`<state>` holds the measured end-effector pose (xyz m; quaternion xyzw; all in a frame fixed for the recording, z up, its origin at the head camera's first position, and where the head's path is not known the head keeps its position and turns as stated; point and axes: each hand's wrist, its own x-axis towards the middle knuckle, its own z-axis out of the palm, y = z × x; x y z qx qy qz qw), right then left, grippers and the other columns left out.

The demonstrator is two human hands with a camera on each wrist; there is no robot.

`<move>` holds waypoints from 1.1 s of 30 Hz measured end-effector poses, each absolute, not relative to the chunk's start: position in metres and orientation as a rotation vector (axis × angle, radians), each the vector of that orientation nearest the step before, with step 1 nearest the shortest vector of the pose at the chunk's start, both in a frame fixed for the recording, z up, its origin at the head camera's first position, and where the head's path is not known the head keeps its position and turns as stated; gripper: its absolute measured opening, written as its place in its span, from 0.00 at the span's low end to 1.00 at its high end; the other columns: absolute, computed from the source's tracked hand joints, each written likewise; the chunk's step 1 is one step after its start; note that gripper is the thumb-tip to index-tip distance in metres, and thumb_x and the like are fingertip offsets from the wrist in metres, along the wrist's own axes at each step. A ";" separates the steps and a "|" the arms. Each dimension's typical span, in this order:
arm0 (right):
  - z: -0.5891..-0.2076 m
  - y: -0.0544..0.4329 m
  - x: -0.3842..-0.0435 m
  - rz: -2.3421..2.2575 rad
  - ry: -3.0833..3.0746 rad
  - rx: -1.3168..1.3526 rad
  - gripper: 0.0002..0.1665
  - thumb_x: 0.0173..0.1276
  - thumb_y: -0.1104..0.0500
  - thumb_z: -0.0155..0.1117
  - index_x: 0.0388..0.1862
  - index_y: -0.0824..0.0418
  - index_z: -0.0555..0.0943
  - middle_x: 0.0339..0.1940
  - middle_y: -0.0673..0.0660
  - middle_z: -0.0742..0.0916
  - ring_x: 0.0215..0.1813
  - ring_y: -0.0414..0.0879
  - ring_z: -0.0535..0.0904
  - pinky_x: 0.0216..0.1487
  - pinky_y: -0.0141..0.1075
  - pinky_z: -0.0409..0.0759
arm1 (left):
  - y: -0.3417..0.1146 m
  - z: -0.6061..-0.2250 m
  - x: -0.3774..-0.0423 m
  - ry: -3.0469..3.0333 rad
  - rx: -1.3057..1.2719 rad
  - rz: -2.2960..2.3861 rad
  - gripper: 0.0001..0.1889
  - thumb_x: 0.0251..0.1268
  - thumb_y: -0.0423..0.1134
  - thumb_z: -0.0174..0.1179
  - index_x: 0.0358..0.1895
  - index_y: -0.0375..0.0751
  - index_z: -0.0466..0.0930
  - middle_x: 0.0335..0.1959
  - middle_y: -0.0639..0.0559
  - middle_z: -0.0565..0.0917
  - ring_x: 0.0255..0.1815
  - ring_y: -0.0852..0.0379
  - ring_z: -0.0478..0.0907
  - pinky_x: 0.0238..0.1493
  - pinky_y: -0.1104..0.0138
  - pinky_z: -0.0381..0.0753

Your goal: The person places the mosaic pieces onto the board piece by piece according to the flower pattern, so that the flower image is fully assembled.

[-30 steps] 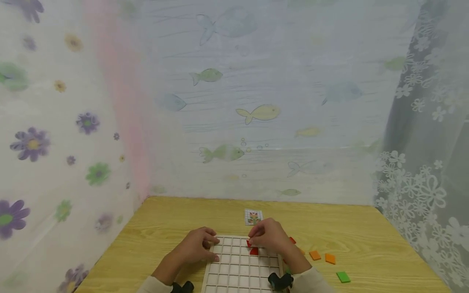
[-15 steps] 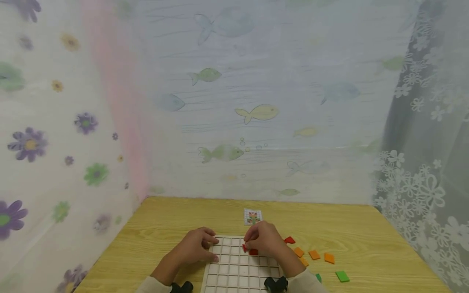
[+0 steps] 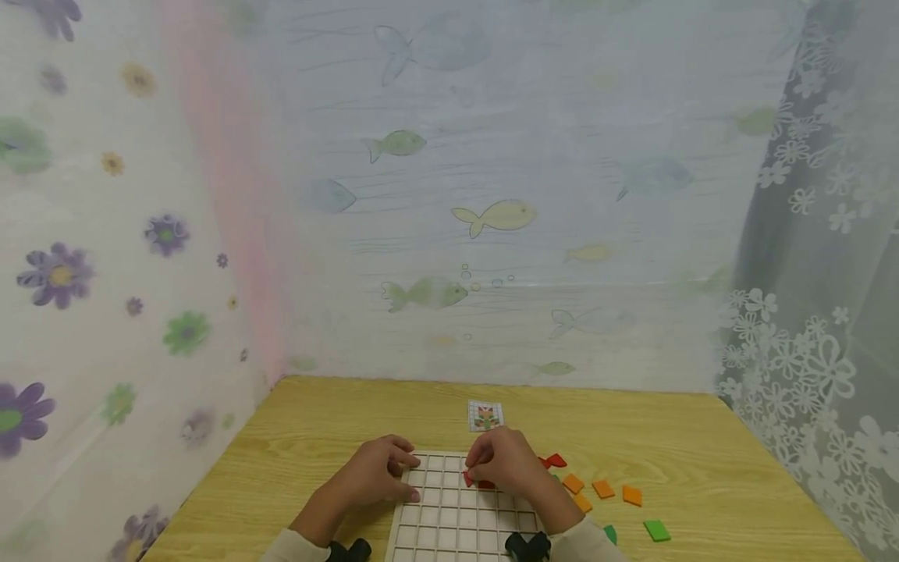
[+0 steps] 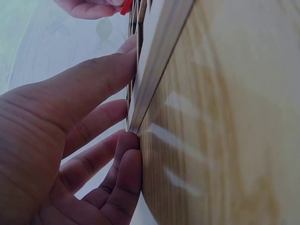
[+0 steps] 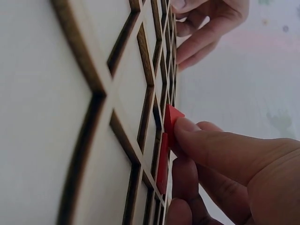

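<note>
A pale wooden grid board point(image 3: 447, 517) with raised ribs lies on the table in front of me. At its far left corner, my left hand point(image 3: 374, 472) steadies it, thumb over the rim and curled fingers against the edge, as the left wrist view shows. My right hand point(image 3: 509, 464) pinches a small red tile point(image 5: 172, 123) between thumb and fingertips, right at the ribs of a far-row cell. Another red tile point(image 5: 162, 164) sits in the neighbouring cell, partly covered by the right hand in the head view.
Beyond the board lies a small card point(image 3: 485, 416) printed with a coloured grid pattern. Loose tiles are scattered to the right: a red one point(image 3: 556, 460), several orange squares point(image 3: 602, 489), a bright green square point(image 3: 657, 531) and a darker green piece point(image 3: 610, 534) beside the right sleeve.
My right hand has shifted slightly left and nearer with the pinched red tile, uncovering more loose tiles on the right. The left hand has stayed at the board's corner.
</note>
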<state>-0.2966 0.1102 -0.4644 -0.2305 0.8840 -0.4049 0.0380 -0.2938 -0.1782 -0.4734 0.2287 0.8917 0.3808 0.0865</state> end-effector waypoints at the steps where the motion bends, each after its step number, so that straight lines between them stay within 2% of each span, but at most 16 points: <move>1: -0.464 0.110 -0.297 -1.238 2.718 -0.711 0.07 0.63 0.65 0.77 0.29 0.55 0.88 0.27 0.46 0.89 0.30 0.39 0.82 0.33 0.35 0.82 | -0.178 -0.473 -0.294 2.655 0.681 1.138 0.26 0.53 0.47 0.81 0.56 0.44 0.89 0.66 0.46 0.79 0.51 0.54 0.82 0.45 0.61 0.85; 11: -0.462 0.106 -0.296 -1.220 2.752 -0.742 0.07 0.59 0.64 0.81 0.28 0.56 0.88 0.25 0.46 0.89 0.28 0.37 0.81 0.31 0.34 0.81 | -0.180 -0.472 -0.292 2.630 0.684 1.163 0.26 0.53 0.45 0.81 0.56 0.42 0.89 0.66 0.46 0.78 0.52 0.51 0.82 0.46 0.58 0.86; 22: -0.460 0.106 -0.294 -1.197 2.721 -0.744 0.07 0.62 0.65 0.78 0.29 0.54 0.88 0.28 0.45 0.89 0.31 0.37 0.83 0.35 0.35 0.83 | -0.179 -0.473 -0.293 2.627 0.687 1.164 0.25 0.54 0.45 0.81 0.56 0.42 0.89 0.65 0.46 0.79 0.53 0.49 0.83 0.47 0.55 0.87; 33: -0.461 0.107 -0.294 -1.193 2.718 -0.760 0.07 0.61 0.66 0.77 0.31 0.55 0.88 0.28 0.46 0.89 0.30 0.36 0.82 0.32 0.33 0.82 | -0.177 -0.468 -0.289 2.621 0.654 1.174 0.25 0.53 0.44 0.81 0.56 0.42 0.89 0.65 0.45 0.79 0.54 0.48 0.83 0.49 0.53 0.87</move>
